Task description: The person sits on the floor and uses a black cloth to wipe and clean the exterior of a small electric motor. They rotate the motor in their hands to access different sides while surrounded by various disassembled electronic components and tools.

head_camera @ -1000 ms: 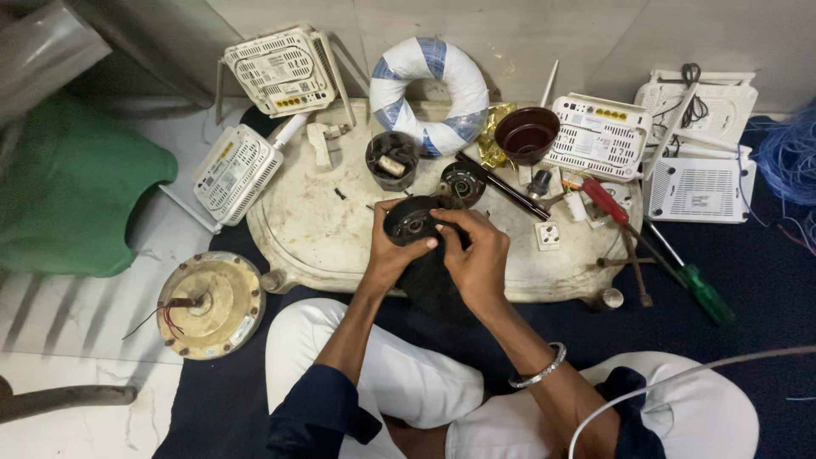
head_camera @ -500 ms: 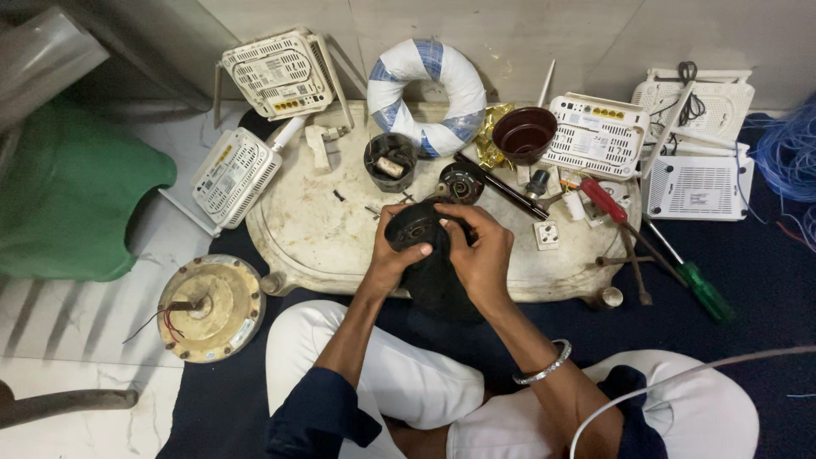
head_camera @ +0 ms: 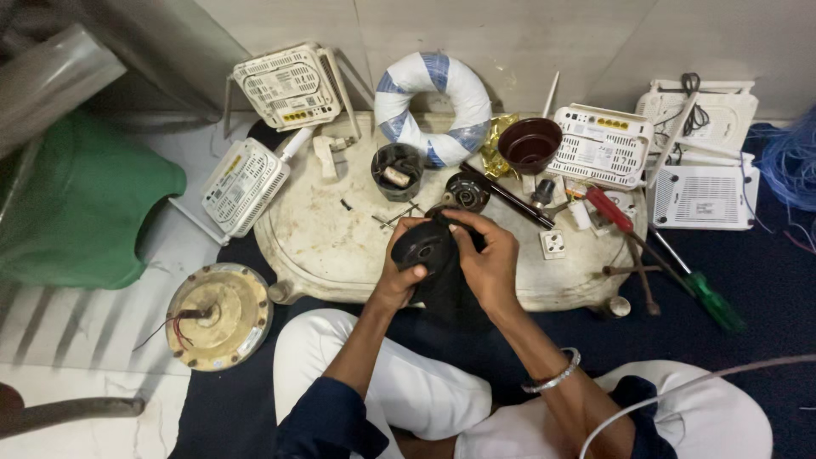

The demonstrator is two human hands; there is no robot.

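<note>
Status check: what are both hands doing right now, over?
Left hand and right hand both gripping the black round part. Held above the white tray. Nothing blocking.

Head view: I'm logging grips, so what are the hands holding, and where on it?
Both hold one round black part: left hand under its lower left edge, right hand over its right side.

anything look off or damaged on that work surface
The cream tray is stained and scratched, with loose screws scattered on it. Beside it, a round motor housing lies on the floor with bare wires sticking out. Both hands hold a black part.
</note>
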